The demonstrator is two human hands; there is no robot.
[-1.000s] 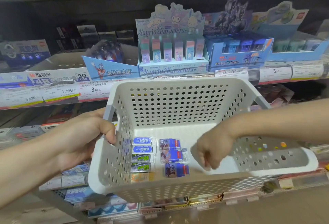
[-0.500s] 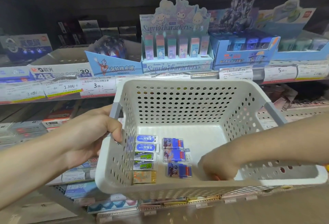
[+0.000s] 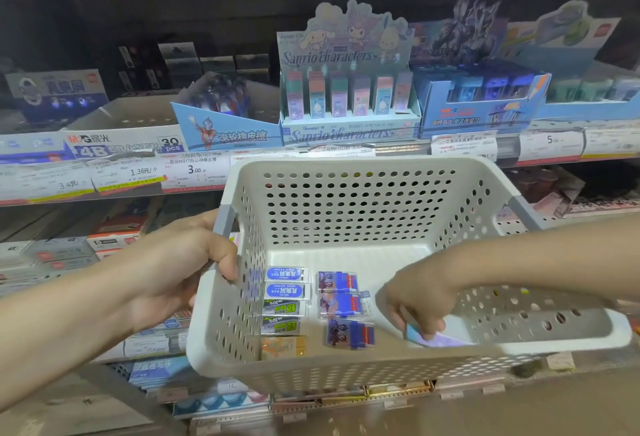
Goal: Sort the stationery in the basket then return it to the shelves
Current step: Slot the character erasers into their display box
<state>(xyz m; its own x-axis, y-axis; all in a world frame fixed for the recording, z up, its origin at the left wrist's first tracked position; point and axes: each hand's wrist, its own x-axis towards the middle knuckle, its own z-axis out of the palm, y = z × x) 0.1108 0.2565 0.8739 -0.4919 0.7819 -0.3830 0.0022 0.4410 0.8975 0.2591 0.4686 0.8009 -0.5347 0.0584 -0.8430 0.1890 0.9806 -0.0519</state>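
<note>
A white perforated basket (image 3: 356,221) hangs in front of the shelves. My left hand (image 3: 173,273) grips its left rim, thumb hooked inside. On the basket floor lie two rows of wrapped erasers: blue-and-white, green and orange ones (image 3: 285,307) on the left, and three blue-and-red picture ones (image 3: 344,307) beside them. My right hand (image 3: 420,300) reaches down inside at the right and pinches a pale blue-and-lilac packet (image 3: 433,337) near the front wall.
The shelf behind holds display boxes: a Sanrio characters box (image 3: 349,103), a blue Ultraman eraser box (image 3: 225,124), a blue box (image 3: 481,103) to its right and a 4B eraser box (image 3: 121,137) at left. Price labels line the shelf edge. Lower shelves hold more packets.
My right hand has dipped further to the basket floor and taken hold of the pale packet. The view has shifted slightly; my left hand keeps its grip on the rim.
</note>
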